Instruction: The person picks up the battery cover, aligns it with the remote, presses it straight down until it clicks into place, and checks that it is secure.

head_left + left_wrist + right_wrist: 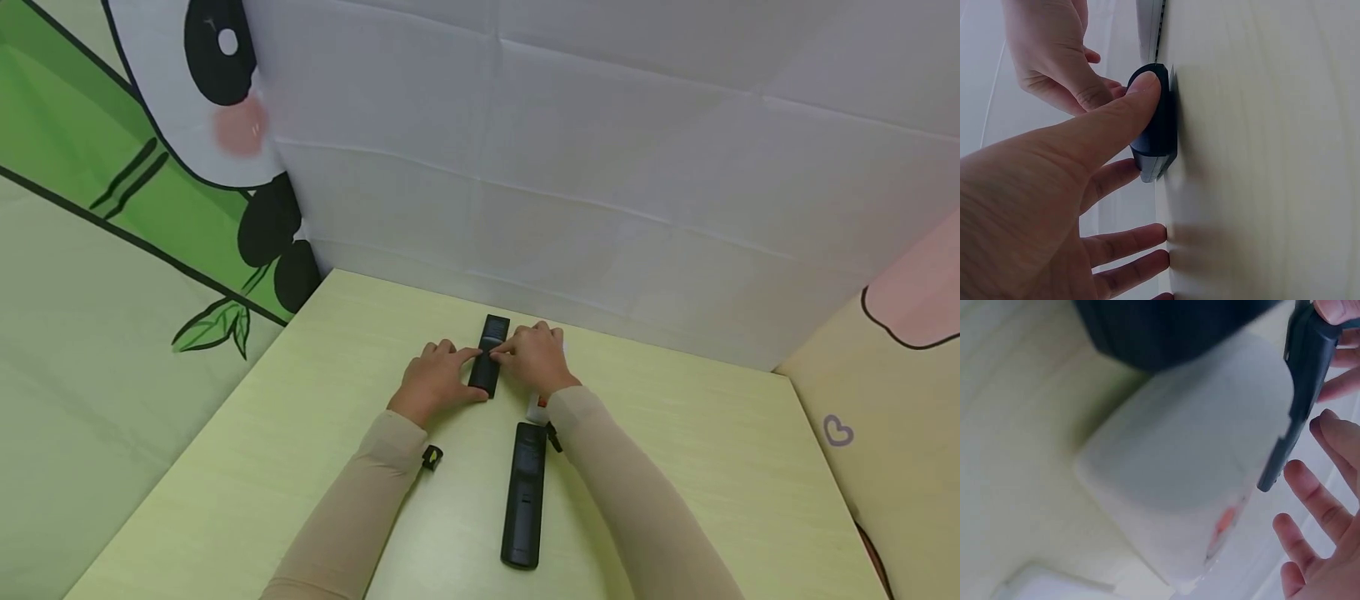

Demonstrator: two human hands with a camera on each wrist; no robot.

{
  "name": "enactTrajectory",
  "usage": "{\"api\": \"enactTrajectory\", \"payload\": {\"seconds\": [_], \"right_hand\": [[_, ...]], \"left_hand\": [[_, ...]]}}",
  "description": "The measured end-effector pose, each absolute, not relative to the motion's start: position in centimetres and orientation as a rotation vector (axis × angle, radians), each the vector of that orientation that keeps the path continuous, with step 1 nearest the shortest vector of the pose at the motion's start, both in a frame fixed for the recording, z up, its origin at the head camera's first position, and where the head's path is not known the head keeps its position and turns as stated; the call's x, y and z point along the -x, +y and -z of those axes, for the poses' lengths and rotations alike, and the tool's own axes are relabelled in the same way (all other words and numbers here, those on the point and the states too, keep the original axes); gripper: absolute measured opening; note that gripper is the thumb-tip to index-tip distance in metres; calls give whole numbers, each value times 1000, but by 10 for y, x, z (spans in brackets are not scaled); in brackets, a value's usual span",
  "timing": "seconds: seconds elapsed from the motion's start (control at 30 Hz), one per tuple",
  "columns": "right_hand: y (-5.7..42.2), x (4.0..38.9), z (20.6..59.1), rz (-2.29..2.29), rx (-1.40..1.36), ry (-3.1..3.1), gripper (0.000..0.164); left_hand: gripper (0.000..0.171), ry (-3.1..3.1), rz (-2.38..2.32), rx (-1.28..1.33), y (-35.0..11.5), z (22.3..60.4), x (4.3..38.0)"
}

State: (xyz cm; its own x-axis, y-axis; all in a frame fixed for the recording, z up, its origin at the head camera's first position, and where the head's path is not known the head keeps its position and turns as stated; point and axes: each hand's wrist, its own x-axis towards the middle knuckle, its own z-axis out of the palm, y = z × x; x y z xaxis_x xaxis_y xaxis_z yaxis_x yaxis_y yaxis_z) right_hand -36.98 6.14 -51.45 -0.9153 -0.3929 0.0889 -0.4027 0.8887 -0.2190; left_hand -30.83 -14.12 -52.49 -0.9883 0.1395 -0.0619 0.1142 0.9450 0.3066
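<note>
A slim black remote control (492, 332) lies near the back of the table, between both hands. My left hand (435, 379) holds its near end. In the left wrist view the thumb presses on the rounded end of the remote (1152, 134), the index finger meets its side, and the other fingers spread with their tips at the tabletop. My right hand (536, 358) reaches in from the other side, its thumb and index fingertips at the middle of the remote. The right wrist view shows its other fingers (1307, 487) spread apart beside the remote (1313, 362).
A longer black remote (525, 500) lies nearer on the table (675, 467). Partly hidden under the right wrist is a white device (1185, 450) with an orange mark. A small black item (432, 457) shows at the left wrist. A pale cloth wall (600, 208) stands behind the table.
</note>
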Motion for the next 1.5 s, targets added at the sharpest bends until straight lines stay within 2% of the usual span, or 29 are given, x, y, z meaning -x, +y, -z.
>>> {"api": "enactTrajectory", "payload": {"seconds": [0.57, 0.97, 1.5], "right_hand": [[98, 375, 510, -428, -507, -3013, 24], [120, 371, 507, -520, -390, -2991, 23], [155, 369, 508, -540, -370, -2989, 20]], "left_hand": [[89, 2981, -473, -215, -143, 525, 312], [96, 2928, -574, -289, -143, 523, 320], [90, 2947, -615, -452, -122, 523, 323]]}}
